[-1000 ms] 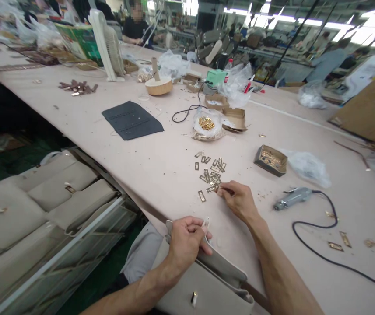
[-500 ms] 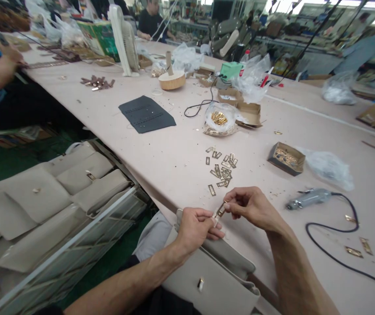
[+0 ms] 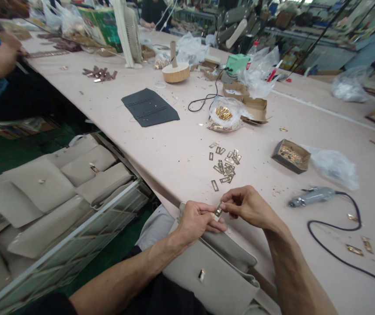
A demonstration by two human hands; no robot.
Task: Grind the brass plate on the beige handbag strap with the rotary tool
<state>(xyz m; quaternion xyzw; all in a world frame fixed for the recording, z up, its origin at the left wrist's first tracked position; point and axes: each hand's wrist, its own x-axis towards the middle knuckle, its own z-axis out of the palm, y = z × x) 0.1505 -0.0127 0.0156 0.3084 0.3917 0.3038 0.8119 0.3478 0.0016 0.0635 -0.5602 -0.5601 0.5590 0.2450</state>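
My right hand (image 3: 247, 207) pinches a small rectangular gold-toned metal plate (image 3: 219, 211) with a slot in it. My left hand (image 3: 194, 222) is closed at the plate's other end, its thumb and forefinger on a small pale piece (image 3: 216, 217) under the plate; what that piece is I cannot make out. Below both hands a beige bag (image 3: 215, 271) lies across my lap against the table edge, with a small metal turn-lock (image 3: 201, 274) on its flap. Several similar loose plates (image 3: 226, 169) lie scattered on the table just beyond my hands.
An air screwdriver (image 3: 312, 197) with a dark hose lies at right, near a small box of hardware (image 3: 291, 156). A plastic bag of gold parts (image 3: 224, 114) and a black sheet (image 3: 150, 107) lie farther back. Beige bags (image 3: 44, 183) fill a crate at left. A co-worker's arm (image 3: 1, 59) is far left.
The metal plate has come down against the pale piece at my left fingers, and my hands are closer together. The view has tilted slightly downward.
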